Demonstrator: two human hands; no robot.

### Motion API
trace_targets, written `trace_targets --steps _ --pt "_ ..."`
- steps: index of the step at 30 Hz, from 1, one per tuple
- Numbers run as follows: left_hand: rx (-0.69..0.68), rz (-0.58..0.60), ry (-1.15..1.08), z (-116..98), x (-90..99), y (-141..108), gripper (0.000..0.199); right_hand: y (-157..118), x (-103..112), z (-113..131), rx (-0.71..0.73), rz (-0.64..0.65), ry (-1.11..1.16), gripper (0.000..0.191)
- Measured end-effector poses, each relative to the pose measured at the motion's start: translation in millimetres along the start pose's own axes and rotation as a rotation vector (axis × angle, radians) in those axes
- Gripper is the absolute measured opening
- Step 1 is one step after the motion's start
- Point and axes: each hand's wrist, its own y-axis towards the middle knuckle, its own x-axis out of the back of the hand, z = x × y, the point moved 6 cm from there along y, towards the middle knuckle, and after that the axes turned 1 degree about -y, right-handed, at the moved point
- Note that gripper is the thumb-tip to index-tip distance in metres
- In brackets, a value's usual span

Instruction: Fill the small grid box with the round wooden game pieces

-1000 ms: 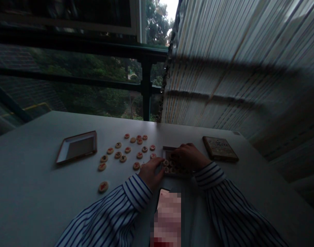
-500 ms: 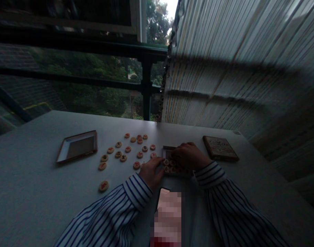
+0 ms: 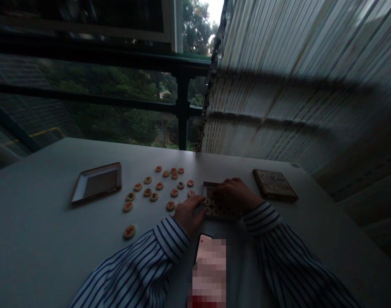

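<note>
An open box [image 3: 221,217] lies in front of me with several round wooden pieces [image 3: 207,210] in its near part. My left hand [image 3: 189,214] is at the box's left edge, thumb and fingers apart around its side wall. Over the box's far part is my right hand [image 3: 235,194], its fingers bent down inside; the fingertips and anything they hold are hidden. More round pieces with red or dark characters, such as one red-marked piece [image 3: 129,232], lie scattered to the left.
An open shallow lid [image 3: 121,176] rests at the table's left. A closed flat box [image 3: 274,185] sits at the right. A phone [image 3: 203,244], partly blurred out, lies near me. Behind the white table [image 3: 54,171] are a window railing and a curtain [image 3: 246,98].
My right hand has shifted very slightly over the box. The scattered pieces and my left hand look the same.
</note>
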Motion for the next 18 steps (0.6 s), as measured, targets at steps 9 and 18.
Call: trace_targets --steps 9,18 --pt "0.001 0.013 -0.009 0.4 -1.3 0.1 0.032 1.2 -1.1 0.9 0.002 0.019 -0.013 0.021" --pt "-0.011 0.009 -0.007 1.9 -2.8 0.0 0.031 1.2 -2.0 0.3 0.008 0.014 0.009 0.019"
